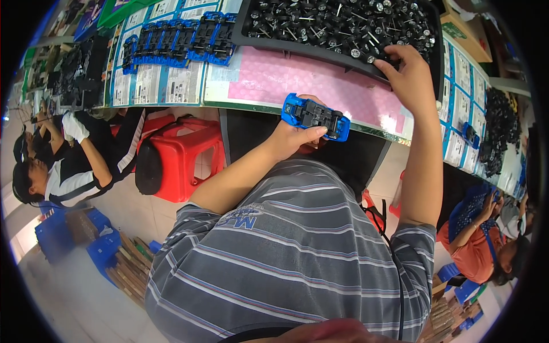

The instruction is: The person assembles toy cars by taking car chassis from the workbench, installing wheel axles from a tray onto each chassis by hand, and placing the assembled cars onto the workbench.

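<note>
My left hand (295, 134) grips a blue toy car (316, 118), turned underside up so that its black chassis shows. The thumb lies across the end nearer my right hand, where dark wheels show. At the tray's near right part, my right hand (407, 74) reaches in among black wheels on metal axles (343, 28). Its thumb and fingers curl round towards one another beside a silver-faced wheel (370, 59). What lies between the fingertips is too small and dark to make out. The black tray (320, 52) holds a heap of these wheel sets.
Several blue toy cars (183, 41) lie underside up in a row left of the tray. Pink bubble wrap (286, 77) covers the bench's near edge. One blue car (470, 135) and black parts (500, 131) lie farther right. A red stool (186, 154) and other people flank me.
</note>
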The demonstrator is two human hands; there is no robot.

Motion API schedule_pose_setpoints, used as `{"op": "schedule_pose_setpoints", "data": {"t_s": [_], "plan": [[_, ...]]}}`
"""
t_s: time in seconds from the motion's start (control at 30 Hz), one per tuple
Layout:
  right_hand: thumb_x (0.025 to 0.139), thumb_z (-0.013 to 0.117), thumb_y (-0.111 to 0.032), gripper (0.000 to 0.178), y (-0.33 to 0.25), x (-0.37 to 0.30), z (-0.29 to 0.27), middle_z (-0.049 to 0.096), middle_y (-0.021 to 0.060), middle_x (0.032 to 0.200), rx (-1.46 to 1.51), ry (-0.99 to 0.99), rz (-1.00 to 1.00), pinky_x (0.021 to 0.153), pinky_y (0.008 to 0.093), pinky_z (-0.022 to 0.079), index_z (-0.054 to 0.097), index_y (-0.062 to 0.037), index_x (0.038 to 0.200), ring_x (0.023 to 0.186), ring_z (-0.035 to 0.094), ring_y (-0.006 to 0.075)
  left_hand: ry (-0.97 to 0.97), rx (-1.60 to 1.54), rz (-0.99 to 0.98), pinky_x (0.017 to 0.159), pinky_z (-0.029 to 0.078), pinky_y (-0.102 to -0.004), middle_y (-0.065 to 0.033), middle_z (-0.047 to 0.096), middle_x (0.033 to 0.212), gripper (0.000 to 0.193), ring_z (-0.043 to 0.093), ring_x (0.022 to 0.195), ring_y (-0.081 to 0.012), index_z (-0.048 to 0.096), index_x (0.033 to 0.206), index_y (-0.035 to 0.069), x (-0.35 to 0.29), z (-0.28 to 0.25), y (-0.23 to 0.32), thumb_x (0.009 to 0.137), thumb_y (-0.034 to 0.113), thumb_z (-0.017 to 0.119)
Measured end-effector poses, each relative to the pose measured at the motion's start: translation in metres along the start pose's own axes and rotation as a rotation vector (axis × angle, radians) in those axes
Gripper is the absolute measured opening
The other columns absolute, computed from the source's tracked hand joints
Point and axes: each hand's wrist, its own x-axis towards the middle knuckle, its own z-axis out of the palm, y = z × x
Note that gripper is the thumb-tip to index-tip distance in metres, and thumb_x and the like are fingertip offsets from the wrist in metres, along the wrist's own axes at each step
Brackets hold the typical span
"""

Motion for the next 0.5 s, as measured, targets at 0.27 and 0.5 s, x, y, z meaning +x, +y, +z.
{"op": "schedule_pose_setpoints", "data": {"t_s": [0.27, 0.5], "plan": [[0.089, 0.069, -0.01, 0.013, 0.021, -0.007, -0.025, 0.065, 0.0087, 0.082, 0.057, -0.233, 0.164, 0.069, 0.0283, 0.049, 0.066, 0.0025, 0.094, 0.073, 0.061, 0.0147, -0.021, 0.084, 0.067, 0.075, 0.058, -0.0317, -0.0076, 0.059, 0.107, 0.046, 0.065, 0.096, -0.017, 0.048, 0.124, 0.005, -0.003, -0.009, -0.008, 0.085, 0.006, 0.072], [0.084, 0.075, -0.003, 0.017, -0.005, -0.05, -0.034, 0.061, 0.0055, 0.101, 0.595, 0.061, 0.255, 0.072, 0.023, 0.051, 0.066, 0.0021, 0.097, 0.081, 0.061, 0.0124, -0.05, 0.09, 0.089, 0.066, 0.056, -0.0263, -0.0037, 0.06, 0.099, 0.038, 0.063, 0.08, -0.0104, 0.052, 0.117, 0.005, -0.005, -0.004, 0.003, 0.086, 0.012, 0.073]]}}
